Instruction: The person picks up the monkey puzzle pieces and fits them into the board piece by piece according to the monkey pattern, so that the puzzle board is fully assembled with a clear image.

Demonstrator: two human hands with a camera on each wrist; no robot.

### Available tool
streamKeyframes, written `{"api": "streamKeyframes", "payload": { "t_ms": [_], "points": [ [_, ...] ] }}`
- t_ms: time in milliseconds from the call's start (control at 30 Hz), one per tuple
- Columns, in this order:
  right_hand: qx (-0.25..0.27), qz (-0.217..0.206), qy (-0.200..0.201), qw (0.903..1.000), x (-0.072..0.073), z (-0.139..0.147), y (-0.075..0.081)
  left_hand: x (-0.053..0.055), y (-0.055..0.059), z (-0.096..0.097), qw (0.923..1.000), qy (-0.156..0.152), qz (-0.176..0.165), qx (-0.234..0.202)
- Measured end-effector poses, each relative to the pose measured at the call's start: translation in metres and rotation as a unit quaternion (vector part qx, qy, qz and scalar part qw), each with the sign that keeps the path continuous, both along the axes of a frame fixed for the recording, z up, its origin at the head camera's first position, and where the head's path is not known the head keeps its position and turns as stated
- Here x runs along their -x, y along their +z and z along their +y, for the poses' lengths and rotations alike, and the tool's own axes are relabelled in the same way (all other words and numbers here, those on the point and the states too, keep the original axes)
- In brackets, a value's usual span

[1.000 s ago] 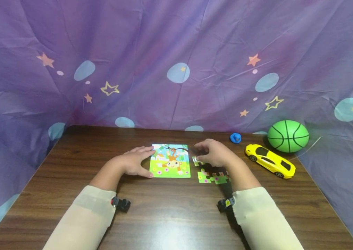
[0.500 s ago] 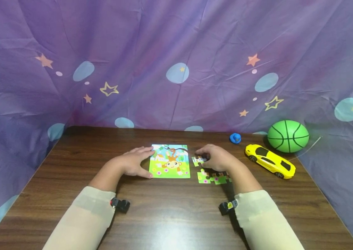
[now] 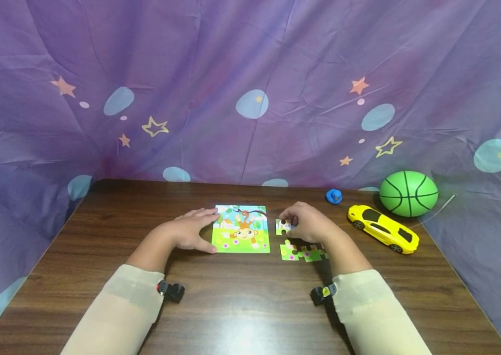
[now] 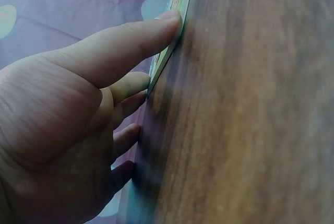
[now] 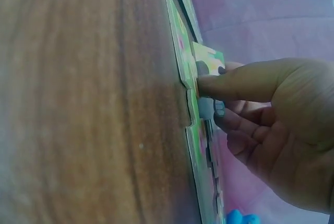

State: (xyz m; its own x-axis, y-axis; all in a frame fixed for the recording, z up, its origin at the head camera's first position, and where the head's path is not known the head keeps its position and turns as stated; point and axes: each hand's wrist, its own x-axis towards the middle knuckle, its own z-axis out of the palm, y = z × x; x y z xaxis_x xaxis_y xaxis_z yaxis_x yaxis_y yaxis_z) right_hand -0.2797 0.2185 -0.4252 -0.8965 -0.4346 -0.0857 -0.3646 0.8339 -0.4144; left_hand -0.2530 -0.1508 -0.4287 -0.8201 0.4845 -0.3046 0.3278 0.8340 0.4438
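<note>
A square monkey picture board [image 3: 232, 243] lies flat on the table. At its left side is my left hand [image 3: 188, 230], fingers and thumb spread and nearly straight, thumb tip at the near corner. My right hand [image 3: 309, 225] pinches a jigsaw piece [image 3: 280, 227] between thumb and fingers, just right of the board. In the right wrist view that jigsaw piece [image 5: 204, 54] stands up at an angle behind other pieces. Joined jigsaw pieces with green grass and flowers [image 3: 290, 253] lie nearer me; the right hand hides part of the puzzle.
On the right stand a yellow toy car [image 3: 383, 229], a green ball with black basketball lines [image 3: 409, 194] and a small blue rubber duck [image 3: 334, 196]. A purple curtain [image 3: 215, 64] hangs behind the wooden table [image 3: 219, 296].
My right hand has shifted slightly right, and the jigsaw piece in it has turned from slanted to nearly square with the board. The left hand has stayed in place.
</note>
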Motion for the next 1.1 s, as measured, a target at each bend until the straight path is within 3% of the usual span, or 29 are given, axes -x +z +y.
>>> {"api": "streamKeyframes", "payload": {
  "t_ms": [233, 433, 667, 1100],
  "points": [
    [0.038, -0.025, -0.019, 0.9988, -0.002, -0.003, 0.005, 0.001, 0.0, 0.001, 1.0, -0.002, 0.0, 0.001],
    [0.088, -0.023, 0.005, 0.9958, -0.008, -0.021, 0.012, 0.001, -0.001, 0.001, 1.0, -0.002, 0.001, 0.006],
    [0.105, -0.03, 0.04, 0.9932, -0.014, -0.059, 0.024, 0.001, -0.001, -0.001, 1.0, -0.005, 0.003, 0.005],
    [0.102, -0.038, 0.06, 0.9923, -0.006, -0.122, 0.013, 0.002, -0.001, 0.0, 0.9999, -0.005, 0.008, 0.006]
  ]
}}
